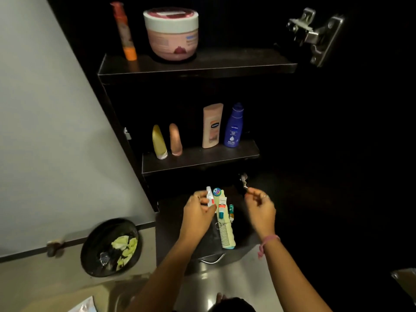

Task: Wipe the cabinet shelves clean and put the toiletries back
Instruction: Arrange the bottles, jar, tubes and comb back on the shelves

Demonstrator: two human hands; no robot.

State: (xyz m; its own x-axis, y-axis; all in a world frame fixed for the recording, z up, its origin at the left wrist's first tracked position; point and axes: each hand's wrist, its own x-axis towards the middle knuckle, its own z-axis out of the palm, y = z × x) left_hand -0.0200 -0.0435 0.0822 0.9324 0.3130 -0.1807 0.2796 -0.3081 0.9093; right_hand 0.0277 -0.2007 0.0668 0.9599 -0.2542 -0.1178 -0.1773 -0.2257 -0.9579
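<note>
A dark open cabinet has three levels. On the top shelf (236,64) stand an orange tube (125,32) and a pink cream jar (172,34). On the middle shelf (202,157) stand a yellow tube (159,143), a bronze tube (176,140), a peach lotion bottle (211,126) and a blue lotion bottle (234,126). My left hand (198,212) grips a bundle of small tubes (221,207) and a pale comb (226,233) over the bottom shelf. My right hand (261,207) pinches a small metal razor (244,180) beside it.
A black waste bin (111,247) with crumpled paper stands on the floor at the lower left. The open cabinet door (45,131) fills the left side. A metal hinge (315,34) sits at the upper right. A drawer handle (211,260) shows below the bottom shelf.
</note>
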